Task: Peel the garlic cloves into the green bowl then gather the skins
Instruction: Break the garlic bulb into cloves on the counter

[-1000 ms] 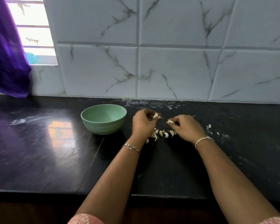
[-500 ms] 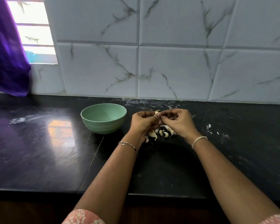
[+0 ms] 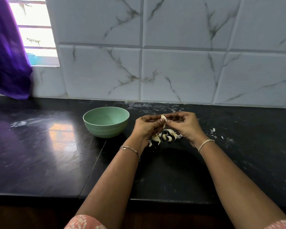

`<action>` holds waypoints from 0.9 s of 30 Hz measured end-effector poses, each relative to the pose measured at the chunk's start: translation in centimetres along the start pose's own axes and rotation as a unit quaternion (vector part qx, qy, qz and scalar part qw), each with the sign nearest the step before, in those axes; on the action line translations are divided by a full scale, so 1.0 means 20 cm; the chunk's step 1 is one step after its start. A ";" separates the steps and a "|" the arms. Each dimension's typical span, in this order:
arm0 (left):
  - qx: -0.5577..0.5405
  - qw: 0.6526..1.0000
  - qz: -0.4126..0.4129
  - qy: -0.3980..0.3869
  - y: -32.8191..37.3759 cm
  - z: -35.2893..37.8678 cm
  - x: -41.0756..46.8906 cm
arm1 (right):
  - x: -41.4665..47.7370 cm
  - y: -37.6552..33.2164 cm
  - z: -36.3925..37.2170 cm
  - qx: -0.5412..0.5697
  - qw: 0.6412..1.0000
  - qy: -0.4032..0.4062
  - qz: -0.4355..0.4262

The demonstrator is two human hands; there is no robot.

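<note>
Both hands meet above the black counter, just right of the green bowl (image 3: 106,121). My left hand (image 3: 147,125) and my right hand (image 3: 184,123) pinch one garlic clove (image 3: 163,117) between their fingertips. Under the hands lies a small heap of several garlic cloves (image 3: 165,137) with loose papery skin among them. The bowl looks empty from here.
Bits of garlic skin (image 3: 213,131) lie scattered on the counter to the right of my right hand. A purple cloth (image 3: 8,57) hangs at the far left by the window. The counter's front edge (image 3: 56,195) runs below my forearms. A marble-tiled wall stands right behind.
A second ago the hands were apart, each near the heap. They have come together and risen a little, and both now hold the same clove.
</note>
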State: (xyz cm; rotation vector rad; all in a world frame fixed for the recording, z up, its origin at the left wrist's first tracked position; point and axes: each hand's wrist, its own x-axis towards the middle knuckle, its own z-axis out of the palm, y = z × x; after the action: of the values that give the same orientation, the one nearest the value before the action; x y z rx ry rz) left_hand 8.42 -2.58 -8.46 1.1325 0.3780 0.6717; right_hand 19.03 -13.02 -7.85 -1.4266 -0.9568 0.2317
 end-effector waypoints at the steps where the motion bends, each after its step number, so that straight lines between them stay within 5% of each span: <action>1: -0.007 1.000 -0.001 -0.004 0.00 0.00 0.00 | 0.00 0.00 0.00 -0.005 1.000 0.004 -0.002; 9: 0.005 1.000 0.011 0.011 0.01 0.01 0.00 | 0.00 0.00 0.01 -0.009 1.000 -0.002 0.004; 27: -0.003 0.999 -0.001 -0.041 0.02 0.03 -0.03 | -0.01 -0.03 -0.01 0.194 0.970 -0.033 0.141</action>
State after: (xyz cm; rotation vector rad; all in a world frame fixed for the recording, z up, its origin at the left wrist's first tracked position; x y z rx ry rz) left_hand 8.26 -3.26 -7.86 1.1506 0.3077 0.6226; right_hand 18.77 -13.37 -7.43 -1.1916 -0.7099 0.6458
